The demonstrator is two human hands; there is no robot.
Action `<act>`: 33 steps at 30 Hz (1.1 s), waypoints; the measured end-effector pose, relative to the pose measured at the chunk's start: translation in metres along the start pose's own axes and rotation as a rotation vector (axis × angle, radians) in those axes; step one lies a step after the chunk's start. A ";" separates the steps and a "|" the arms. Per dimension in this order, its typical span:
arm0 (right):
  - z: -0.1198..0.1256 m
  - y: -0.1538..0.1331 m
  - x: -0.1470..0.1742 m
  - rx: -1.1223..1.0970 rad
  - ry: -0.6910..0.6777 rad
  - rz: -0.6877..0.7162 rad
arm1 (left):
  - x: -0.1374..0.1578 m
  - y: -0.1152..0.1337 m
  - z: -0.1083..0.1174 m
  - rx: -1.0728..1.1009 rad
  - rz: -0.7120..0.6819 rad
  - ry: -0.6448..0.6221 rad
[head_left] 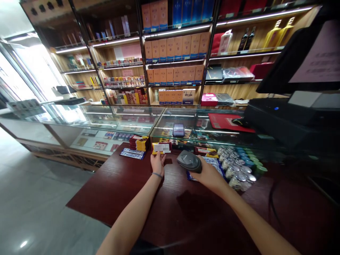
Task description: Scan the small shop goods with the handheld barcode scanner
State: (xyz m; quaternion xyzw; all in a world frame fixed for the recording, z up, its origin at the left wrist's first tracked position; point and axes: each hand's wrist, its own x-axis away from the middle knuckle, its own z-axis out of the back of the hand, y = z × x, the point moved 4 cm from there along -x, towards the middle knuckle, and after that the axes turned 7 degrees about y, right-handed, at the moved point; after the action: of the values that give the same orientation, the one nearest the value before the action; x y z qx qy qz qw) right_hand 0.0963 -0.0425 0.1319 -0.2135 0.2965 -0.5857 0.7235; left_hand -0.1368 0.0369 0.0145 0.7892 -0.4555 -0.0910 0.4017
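Note:
My left hand [157, 163] holds up a yellow and dark red snack packet [161, 148], its barcode side towards me. In my right hand [208, 173] is a black barcode scanner [189, 161], its head pointing left, a short way from the packet. Left of the packet stands a stack of similar yellow and red packets [139, 143], with a blue and white packet [132, 153] lying in front. Beyond the scanner lies another yellow and red packet [206, 152]. Blue and white packets [216, 164] lie partly hidden behind my right hand.
Several silver-lidded cans [236, 170] and green-topped ones [259, 168] stand at the right. Behind the dark red table [122, 187] runs a glass display counter [183, 113], with a small device [178, 129] on it. A monitor [305, 60] rises at the right.

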 end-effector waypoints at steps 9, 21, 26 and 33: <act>0.002 0.005 -0.001 -0.083 0.009 0.024 | 0.000 0.009 -0.001 -0.057 -0.105 0.003; -0.002 0.019 -0.010 -0.148 0.045 0.091 | -0.022 0.100 0.004 -0.508 -0.841 0.018; -0.002 0.028 -0.013 -0.175 0.094 0.085 | -0.034 0.151 0.006 -0.890 -1.299 -0.212; -0.003 0.032 -0.017 -0.251 0.075 0.116 | -0.070 0.166 0.011 -1.389 -1.353 -0.389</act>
State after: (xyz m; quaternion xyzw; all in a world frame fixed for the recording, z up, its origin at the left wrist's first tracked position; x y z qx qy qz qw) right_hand 0.1157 -0.0188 0.1118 -0.2626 0.4061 -0.5089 0.7122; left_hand -0.2894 0.0428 0.1112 0.4437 0.1882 -0.6764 0.5570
